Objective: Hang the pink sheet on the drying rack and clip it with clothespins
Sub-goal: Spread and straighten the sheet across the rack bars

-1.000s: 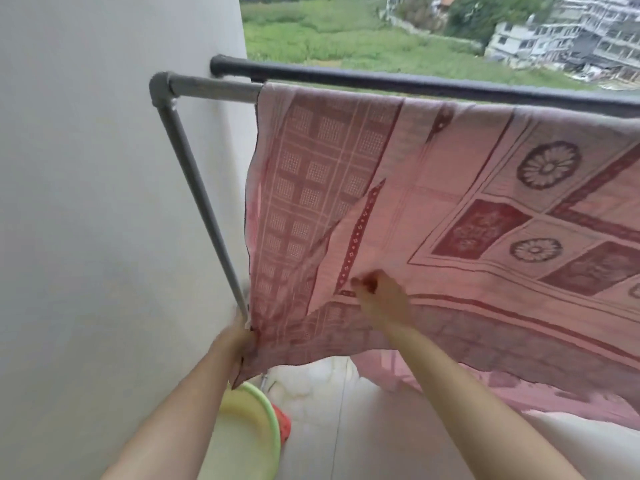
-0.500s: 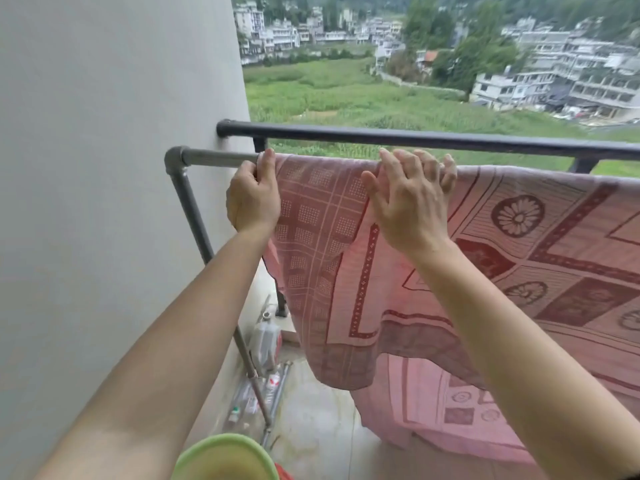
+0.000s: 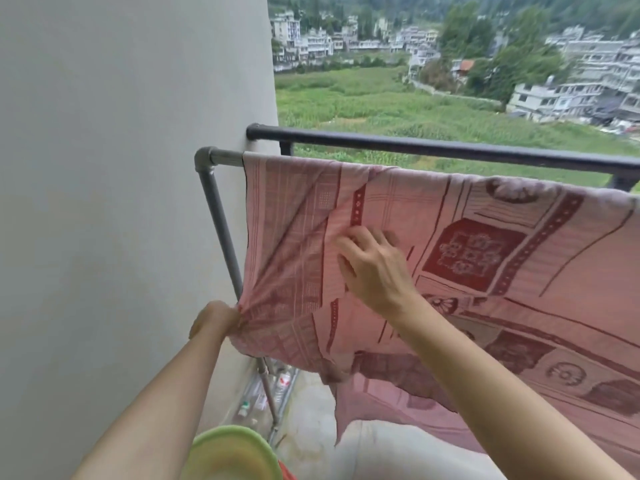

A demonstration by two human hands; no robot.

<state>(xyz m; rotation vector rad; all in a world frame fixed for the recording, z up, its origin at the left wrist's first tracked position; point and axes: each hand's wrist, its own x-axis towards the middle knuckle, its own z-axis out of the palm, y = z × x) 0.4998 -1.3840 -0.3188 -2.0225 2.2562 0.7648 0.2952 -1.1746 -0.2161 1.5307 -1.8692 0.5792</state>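
The pink sheet (image 3: 485,258) with dark red patterns hangs over the grey top bar of the drying rack (image 3: 225,156) and drapes toward me. My left hand (image 3: 214,320) grips the sheet's lower left edge, bunching the cloth beside the rack's slanted leg. Higher up, my right hand (image 3: 372,268) pinches the front layer of the sheet, and folds radiate from its fingers. No clothespin is in view.
A white wall (image 3: 121,202) stands close on the left. A black balcony railing (image 3: 433,147) runs behind the rack. A green basin (image 3: 232,452) sits below at my front. Bottles (image 3: 280,382) lie on the floor by the rack's foot.
Both hands have come down from the top bar. The left now holds the sheet's lower left edge and the right pinches its front, pulling the cloth taut.
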